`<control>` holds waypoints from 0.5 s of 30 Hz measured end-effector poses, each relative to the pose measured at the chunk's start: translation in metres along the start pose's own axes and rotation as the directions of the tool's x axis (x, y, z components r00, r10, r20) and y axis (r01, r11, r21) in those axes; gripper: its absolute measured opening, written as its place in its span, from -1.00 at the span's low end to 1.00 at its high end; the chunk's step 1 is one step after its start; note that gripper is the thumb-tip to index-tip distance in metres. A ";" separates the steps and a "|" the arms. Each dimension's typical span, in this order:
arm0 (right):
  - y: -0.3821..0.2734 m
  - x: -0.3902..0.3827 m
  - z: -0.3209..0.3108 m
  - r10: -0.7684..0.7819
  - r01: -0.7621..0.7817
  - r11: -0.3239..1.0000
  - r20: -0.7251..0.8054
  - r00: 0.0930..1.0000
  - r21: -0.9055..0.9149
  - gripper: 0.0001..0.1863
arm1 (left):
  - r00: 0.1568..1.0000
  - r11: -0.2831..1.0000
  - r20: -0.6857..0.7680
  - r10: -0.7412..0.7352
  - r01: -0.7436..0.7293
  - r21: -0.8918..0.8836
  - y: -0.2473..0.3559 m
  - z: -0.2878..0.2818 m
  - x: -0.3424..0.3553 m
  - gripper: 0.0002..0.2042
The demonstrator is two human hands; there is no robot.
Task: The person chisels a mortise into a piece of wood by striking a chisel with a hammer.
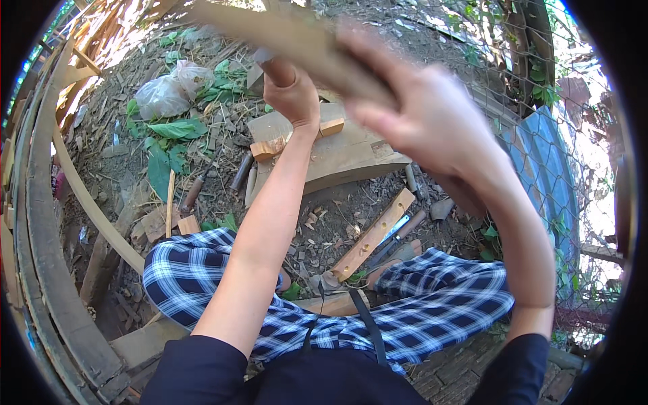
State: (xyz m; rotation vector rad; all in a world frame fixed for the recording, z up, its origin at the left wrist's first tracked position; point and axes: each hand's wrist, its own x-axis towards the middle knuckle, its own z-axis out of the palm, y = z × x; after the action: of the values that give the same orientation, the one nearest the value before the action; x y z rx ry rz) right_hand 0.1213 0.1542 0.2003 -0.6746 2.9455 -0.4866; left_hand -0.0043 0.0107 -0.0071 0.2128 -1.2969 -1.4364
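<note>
My left hand (295, 101) is closed around an upright wooden tool handle (278, 71), which looks like a chisel's; its lower end is hidden by my hand. Below the hand, a short wooden bar (268, 148) with a cut in its side lies across a thick wooden block (361, 158); my forearm hides the bar's middle. My right hand (435, 115), smeared by motion, grips a long flat wooden club (304, 47) raised above the block. The club slants toward the upper left and its near end is in my grip.
Between my knees lie a wooden bar with several holes (374, 233) and slim handled tools (403, 229). More handled tools (241, 172) rest left of the block. A plastic bag (165, 93) and green leaves lie farther left. Curved planks (47, 202) line the left; a wire fence (540, 162) stands right.
</note>
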 end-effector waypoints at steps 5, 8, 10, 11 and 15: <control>0.007 0.010 -0.015 -0.305 0.347 0.932 -0.285 0.909 0.110 -0.30 | 1.000 0.997 -0.023 -0.020 0.022 0.077 0.005 -0.002 0.000 -0.87; -0.015 0.006 -0.036 -0.320 0.347 0.915 -0.155 0.935 0.204 -0.33 | 0.983 0.984 0.057 -0.173 0.170 0.048 0.000 -0.004 0.006 -0.85; -0.017 0.008 -0.013 -0.344 0.516 0.811 -0.488 0.802 0.277 -0.33 | 0.998 0.994 0.062 -0.006 0.000 0.107 0.003 -0.005 0.002 -0.84; -0.011 0.006 0.001 -0.301 0.326 0.945 -0.356 0.885 0.013 -0.35 | 0.976 0.940 0.066 0.209 -0.219 0.261 -0.007 -0.006 0.002 -0.84; -0.015 0.016 -0.003 -0.217 0.203 0.966 -0.082 0.973 -0.159 -0.38 | 0.997 0.996 0.017 0.073 -0.073 0.045 -0.021 -0.007 0.006 -0.85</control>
State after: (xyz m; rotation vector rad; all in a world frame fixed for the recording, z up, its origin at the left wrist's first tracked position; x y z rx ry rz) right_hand 0.1124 0.1348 0.2080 -1.0169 3.0419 -0.3243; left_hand -0.0134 -0.0035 -0.0230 0.1827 -1.3378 -1.3504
